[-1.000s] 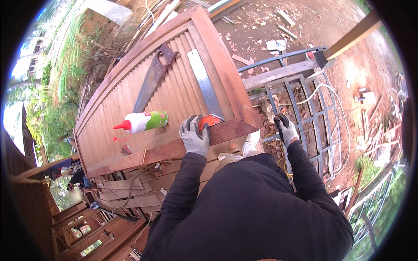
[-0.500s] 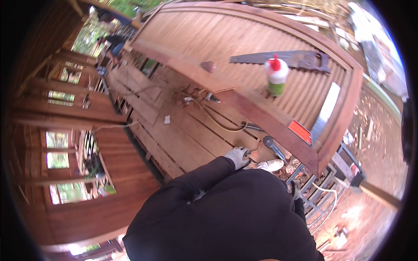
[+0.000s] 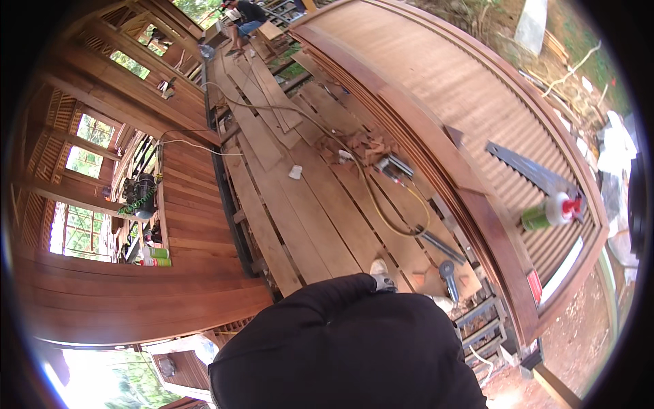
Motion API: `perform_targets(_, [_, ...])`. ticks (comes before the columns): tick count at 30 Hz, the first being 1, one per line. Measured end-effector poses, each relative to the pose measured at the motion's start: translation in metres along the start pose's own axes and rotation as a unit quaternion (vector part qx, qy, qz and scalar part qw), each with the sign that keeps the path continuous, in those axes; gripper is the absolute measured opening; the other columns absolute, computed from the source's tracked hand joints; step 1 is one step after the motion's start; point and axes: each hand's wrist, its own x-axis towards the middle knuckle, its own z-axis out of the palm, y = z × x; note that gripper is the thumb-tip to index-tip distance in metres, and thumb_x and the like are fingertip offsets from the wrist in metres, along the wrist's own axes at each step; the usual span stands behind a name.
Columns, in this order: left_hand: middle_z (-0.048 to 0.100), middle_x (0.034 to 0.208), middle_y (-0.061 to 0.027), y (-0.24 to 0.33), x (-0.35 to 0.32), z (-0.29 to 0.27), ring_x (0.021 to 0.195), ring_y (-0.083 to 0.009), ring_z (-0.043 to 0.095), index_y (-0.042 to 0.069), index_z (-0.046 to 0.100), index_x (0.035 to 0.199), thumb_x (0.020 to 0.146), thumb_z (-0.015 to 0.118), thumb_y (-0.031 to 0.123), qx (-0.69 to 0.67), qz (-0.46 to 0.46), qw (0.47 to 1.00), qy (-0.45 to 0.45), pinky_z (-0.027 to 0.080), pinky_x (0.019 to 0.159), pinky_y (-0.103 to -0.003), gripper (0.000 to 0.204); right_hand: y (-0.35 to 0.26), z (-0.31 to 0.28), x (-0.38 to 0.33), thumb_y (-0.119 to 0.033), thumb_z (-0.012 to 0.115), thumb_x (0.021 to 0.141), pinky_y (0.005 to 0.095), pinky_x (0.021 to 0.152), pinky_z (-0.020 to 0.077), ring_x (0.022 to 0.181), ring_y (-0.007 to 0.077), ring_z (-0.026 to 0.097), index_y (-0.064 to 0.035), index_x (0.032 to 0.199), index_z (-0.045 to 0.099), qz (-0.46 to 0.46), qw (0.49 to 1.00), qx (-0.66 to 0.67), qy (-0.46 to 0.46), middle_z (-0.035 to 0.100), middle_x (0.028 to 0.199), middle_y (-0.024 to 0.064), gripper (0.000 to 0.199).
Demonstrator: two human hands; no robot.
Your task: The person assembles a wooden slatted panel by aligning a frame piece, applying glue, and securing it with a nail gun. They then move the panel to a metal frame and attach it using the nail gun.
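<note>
My left sleeve (image 3: 340,290) reaches forward over the plank floor. At its end is a small pale grey-white shape (image 3: 384,278); whether it is my gloved left hand or a shoe tip, I cannot tell. No fingers show clearly. My right hand is out of sight behind my dark jacket (image 3: 347,347). Ahead on the planks lies an angle grinder (image 3: 447,274), with a dark bar-like tool (image 3: 441,247) beside it. On the slatted wooden panel to the right rest a handsaw (image 3: 524,167) and a green-and-white bottle (image 3: 548,213) with a red cap, tipped in the view.
A yellowish hose (image 3: 373,194) curls across the floor planks (image 3: 313,225), past wood scraps (image 3: 368,146) and a metallic power tool (image 3: 395,167). Gaps run between planks. A board wall (image 3: 191,204) stands left. Another person (image 3: 246,17) sits at the far end.
My view has turned right and tilted, bringing more floor and the wall into sight. The gloved left hand, clear earlier beside the grinder, is now mostly hidden by the jacket.
</note>
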Motion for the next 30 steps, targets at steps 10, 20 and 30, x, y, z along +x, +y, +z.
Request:
perform_targets(10, [0.069,0.126,-0.0149,-0.132,-0.132,0.033,0.115,-0.0331,0.065,0.014,0.068,0.125,0.093,0.040,0.073,-0.164,-0.335,0.920,0.120,0.048,0.098,-0.045,0.073,-0.186,-0.064,0.075,-0.037,0.053,0.099,0.0453,0.072,0.0476,0.084,0.0317,0.064,-0.0059,0.095,0.067,-0.079,0.991,0.103,-0.008,0.068,0.090,0.0175,0.034])
perform_targets(20, [0.069,0.124,-0.0154,-0.147,-0.228,0.028,0.116,-0.0350,0.064,0.016,0.068,0.126,0.098,0.042,0.058,-0.202,-0.441,0.868,0.106,0.049,0.099,-0.045,0.057,-0.237,0.012,0.179,-0.036,0.060,0.094,0.0416,0.097,0.0508,0.115,0.0276,0.065,-0.0068,0.128,0.064,-0.071,0.987,-0.097,-0.107,0.067,0.123,0.0215,0.045])
perform_targets(30, [0.051,0.146,-0.0251,-0.165,-0.198,0.023,0.127,-0.0399,0.056,0.014,0.046,0.148,0.088,0.055,0.067,-0.382,-0.526,0.740,0.172,0.044,0.109,-0.044,0.081,-0.476,-0.005,0.240,-0.054,0.062,0.087,0.0466,0.101,0.0497,0.120,0.0380,0.062,-0.0091,0.125,0.065,-0.025,0.968,-0.163,-0.189,0.066,0.125,0.0244,0.059])
